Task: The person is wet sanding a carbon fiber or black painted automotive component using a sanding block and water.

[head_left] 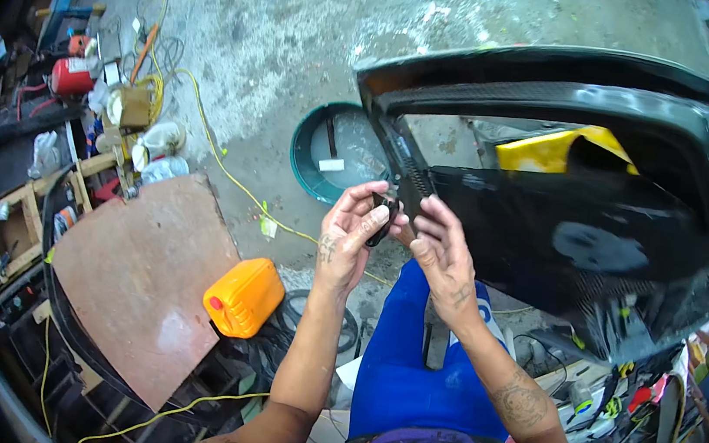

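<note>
My left hand [353, 232] pinches a small dark piece [383, 223] between thumb and fingers; its exact kind is too small to tell. Close beside it is my right hand [448, 263], its fingers loosely bent and apart, with nothing plainly held in them. Just beyond and to the right of both hands stands a large glossy black panel [493, 229] with a woven texture and a wide framed opening. Its left edge comes very near my fingertips. Behind my hands, a dark green round tub [299, 158] holds a dark strip and a small white block.
An orange jerrycan [243, 298] lies beside a brown board [138, 276] at left. A yellow cord [207, 130] crosses the concrete floor. Wooden frames, a red container [72, 77] and clutter fill the far left. A yellow sheet [546, 151] shows through the panel's opening; scraps lie lower right.
</note>
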{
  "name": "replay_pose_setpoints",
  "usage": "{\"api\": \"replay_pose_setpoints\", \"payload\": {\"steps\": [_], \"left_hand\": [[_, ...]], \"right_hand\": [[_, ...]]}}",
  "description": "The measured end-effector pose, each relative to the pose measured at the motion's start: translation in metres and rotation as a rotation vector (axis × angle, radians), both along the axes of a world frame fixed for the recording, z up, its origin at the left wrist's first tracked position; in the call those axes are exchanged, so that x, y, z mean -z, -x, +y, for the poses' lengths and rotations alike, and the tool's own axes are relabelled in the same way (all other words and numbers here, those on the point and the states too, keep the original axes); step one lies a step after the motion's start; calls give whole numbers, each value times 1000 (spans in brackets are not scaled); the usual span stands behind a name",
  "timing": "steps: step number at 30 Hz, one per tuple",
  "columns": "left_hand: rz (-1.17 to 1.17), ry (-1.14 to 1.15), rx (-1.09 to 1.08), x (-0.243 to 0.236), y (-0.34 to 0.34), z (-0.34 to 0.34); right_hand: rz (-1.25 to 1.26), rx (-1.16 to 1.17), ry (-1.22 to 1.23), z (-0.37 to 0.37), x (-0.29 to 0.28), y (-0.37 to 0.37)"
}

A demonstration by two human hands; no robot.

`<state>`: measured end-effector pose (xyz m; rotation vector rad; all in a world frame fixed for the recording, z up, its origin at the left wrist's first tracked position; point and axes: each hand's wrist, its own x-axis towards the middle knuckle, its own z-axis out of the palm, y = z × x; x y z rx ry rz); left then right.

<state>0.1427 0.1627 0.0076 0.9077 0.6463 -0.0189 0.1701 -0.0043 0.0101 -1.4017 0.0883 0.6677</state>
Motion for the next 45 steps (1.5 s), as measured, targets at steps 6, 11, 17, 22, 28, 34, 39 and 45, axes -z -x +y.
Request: {"api": "replay_pose_setpoints", "payload": {"steps": [6, 11, 17, 22, 28, 34, 39, 45], "left_hand": [[-3, -214, 112, -88, 8, -3], [-28, -416, 167, -137, 17, 17], [5, -583, 151, -177, 53, -8], [-5, -453, 103, -198, 72, -90], [-1, -228, 106, -208, 76, -207], [42, -186, 178, -229, 70, -257], [-16, -356, 189, -242, 68, -267], [-84, -664, 239, -246, 73, -245]], "right_hand": [[-12, -89, 38, -62, -81, 19], [-65, -27, 76, -139, -124, 44], [-44, -38, 25, -159, -133, 51], [-137, -332, -91, -167, -154, 38], [-180, -412, -246, -220, -159, 18], [-51, -471, -185, -268, -170, -2], [218, -222, -402, -272, -171, -1], [-20, -276, -300, -249, -188, -1]]}}
